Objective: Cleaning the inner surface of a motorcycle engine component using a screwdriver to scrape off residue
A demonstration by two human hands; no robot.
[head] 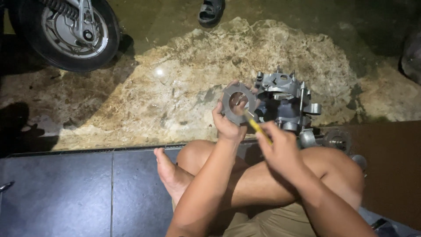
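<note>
At frame centre, a grey notched metal ring (239, 103) is gripped by the closed left hand (227, 125); a yellow-handled screwdriver (256, 126) is pinched in the closed right hand (280, 149). A slipping tip could gouge fingers.

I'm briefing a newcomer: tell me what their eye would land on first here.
At centre, the left hand holds up a grey metal ring while the right hand works a yellow-handled tool against it. Just right sits a grey engine part; a motorbike wheel fills the top left.
</note>
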